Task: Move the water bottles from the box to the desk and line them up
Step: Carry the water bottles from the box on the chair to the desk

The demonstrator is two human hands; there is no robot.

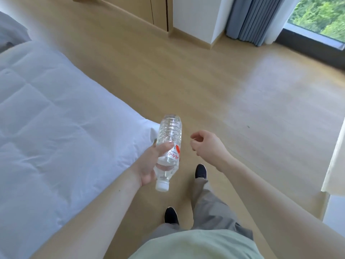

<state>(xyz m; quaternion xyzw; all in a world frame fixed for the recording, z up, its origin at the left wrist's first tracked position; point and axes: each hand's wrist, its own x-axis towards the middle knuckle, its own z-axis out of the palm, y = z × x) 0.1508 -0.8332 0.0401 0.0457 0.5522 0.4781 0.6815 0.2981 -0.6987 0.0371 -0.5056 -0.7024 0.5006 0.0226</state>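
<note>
clear glossy plastic bottle [169, 139], matt white cap [162, 185]; smooth wooden floor [214, 86]; soft quilted cloth duvet [46, 118].

Open wooden floor [186, 81] stretches ahead and to the right, giving free passage. The bed [46, 118] with its white quilt bounds the left side, its corner just beside the left hand [149, 165]. Far obstacles: cabinet [130, 12], wall corner [196, 21], curtain [252, 19]. A pale fabric edge [334, 165] borders the right.

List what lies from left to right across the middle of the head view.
Bed → left hand → bottle → right hand → bare floor.
</note>
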